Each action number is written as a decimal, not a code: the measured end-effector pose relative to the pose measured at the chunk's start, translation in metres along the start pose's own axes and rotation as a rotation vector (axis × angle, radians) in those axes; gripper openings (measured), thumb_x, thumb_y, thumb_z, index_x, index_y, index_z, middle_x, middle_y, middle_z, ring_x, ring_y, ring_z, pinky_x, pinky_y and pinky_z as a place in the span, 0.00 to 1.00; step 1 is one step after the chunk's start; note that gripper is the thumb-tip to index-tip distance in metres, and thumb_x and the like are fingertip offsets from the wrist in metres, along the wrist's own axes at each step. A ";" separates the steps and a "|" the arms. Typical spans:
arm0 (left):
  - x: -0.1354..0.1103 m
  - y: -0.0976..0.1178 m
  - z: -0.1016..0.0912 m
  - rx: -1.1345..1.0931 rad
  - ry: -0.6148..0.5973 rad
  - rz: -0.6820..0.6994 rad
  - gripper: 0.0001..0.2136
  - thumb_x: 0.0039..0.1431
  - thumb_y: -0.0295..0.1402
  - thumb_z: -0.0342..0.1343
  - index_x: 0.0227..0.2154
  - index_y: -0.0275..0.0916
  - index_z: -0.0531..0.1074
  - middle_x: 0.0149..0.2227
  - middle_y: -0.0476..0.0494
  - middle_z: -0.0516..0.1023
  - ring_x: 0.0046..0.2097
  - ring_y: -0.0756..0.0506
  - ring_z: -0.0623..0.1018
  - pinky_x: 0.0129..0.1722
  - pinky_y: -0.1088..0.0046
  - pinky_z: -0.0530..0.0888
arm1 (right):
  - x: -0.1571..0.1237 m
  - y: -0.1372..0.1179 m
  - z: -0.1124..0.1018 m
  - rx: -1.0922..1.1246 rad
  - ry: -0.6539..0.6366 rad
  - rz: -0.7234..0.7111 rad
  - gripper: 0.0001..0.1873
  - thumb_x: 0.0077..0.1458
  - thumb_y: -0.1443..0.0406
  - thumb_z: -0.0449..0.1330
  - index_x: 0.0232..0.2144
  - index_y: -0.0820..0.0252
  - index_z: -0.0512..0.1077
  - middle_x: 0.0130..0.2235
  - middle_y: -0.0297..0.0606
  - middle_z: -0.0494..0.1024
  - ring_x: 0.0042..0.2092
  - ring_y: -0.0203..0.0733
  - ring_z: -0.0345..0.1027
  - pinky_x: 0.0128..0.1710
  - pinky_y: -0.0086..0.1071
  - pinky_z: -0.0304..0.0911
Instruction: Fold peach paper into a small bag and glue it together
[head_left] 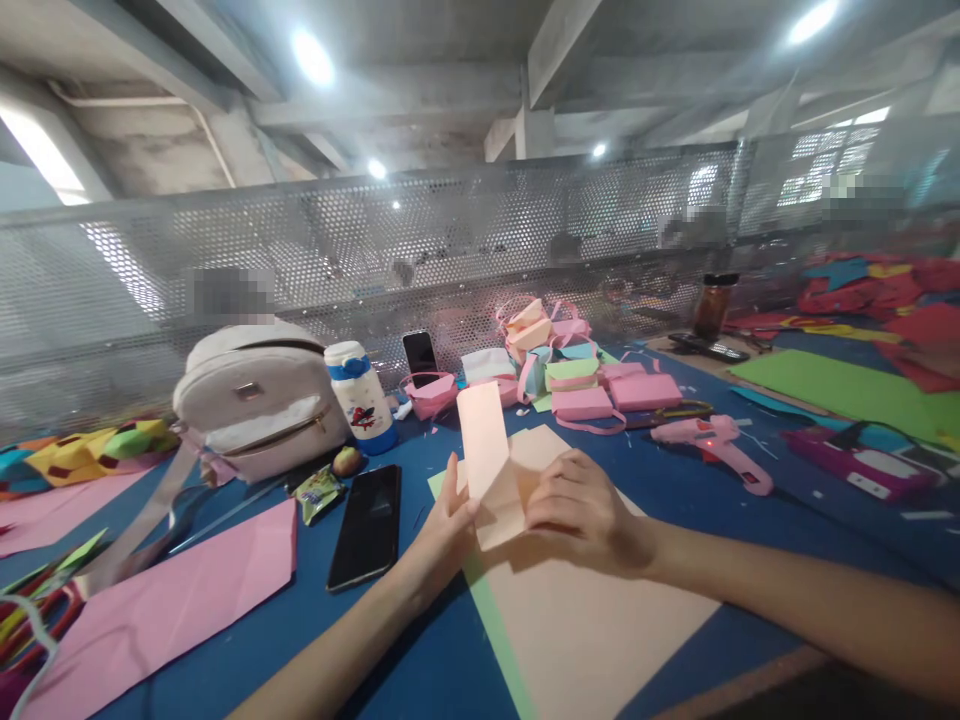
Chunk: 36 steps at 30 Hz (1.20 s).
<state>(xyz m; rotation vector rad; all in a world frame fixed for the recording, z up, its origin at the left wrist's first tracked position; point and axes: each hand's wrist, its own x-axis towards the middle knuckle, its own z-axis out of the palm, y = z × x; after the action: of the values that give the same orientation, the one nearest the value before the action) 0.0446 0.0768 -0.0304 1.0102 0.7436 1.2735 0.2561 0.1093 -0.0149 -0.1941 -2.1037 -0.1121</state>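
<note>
Both my hands hold a folded piece of light pink paper (491, 460) above the blue table (675, 490). My left hand (444, 525) pinches its left edge with thumb and fingers. My right hand (579, 512) is curled over its right side, fingers pressed on the fold. One flap of the paper stands upright. Under my hands lies a large peach sheet (592, 620) on top of a green sheet (487, 610).
A black phone (367, 525) lies left of my hands, near a pink sheet (165, 600). Behind stand a beige backpack (255, 395), a white bottle (364, 395), a second phone (420, 355), and several small pink paper bags (581, 385). A pink glue gun (712, 440) rests at right. A perforated metal screen (450, 240) backs the table.
</note>
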 end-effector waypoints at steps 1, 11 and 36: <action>0.000 0.002 0.001 0.013 -0.016 -0.002 0.54 0.43 0.47 0.71 0.69 0.49 0.45 0.62 0.33 0.69 0.61 0.29 0.69 0.59 0.48 0.66 | 0.000 0.000 0.001 -0.006 -0.002 -0.019 0.03 0.62 0.67 0.60 0.34 0.58 0.72 0.32 0.32 0.80 0.36 0.38 0.66 0.42 0.37 0.55; -0.005 0.003 0.001 0.142 0.123 0.064 0.40 0.45 0.40 0.71 0.61 0.40 0.60 0.59 0.32 0.70 0.62 0.31 0.69 0.60 0.54 0.66 | -0.001 0.002 -0.001 -0.072 -0.022 -0.106 0.01 0.61 0.68 0.61 0.35 0.58 0.72 0.32 0.30 0.81 0.38 0.38 0.67 0.43 0.36 0.56; 0.008 -0.001 -0.009 0.009 0.270 0.024 0.38 0.47 0.39 0.70 0.60 0.42 0.61 0.59 0.33 0.72 0.59 0.31 0.72 0.57 0.51 0.71 | -0.130 0.028 -0.176 -0.460 -0.096 1.163 0.24 0.55 0.46 0.59 0.43 0.58 0.74 0.41 0.50 0.81 0.38 0.49 0.77 0.33 0.35 0.68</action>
<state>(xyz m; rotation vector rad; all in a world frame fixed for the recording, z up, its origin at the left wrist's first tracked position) 0.0382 0.0862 -0.0345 0.8651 0.9459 1.4454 0.4753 0.0970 -0.0353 -1.6545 -1.7225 0.1202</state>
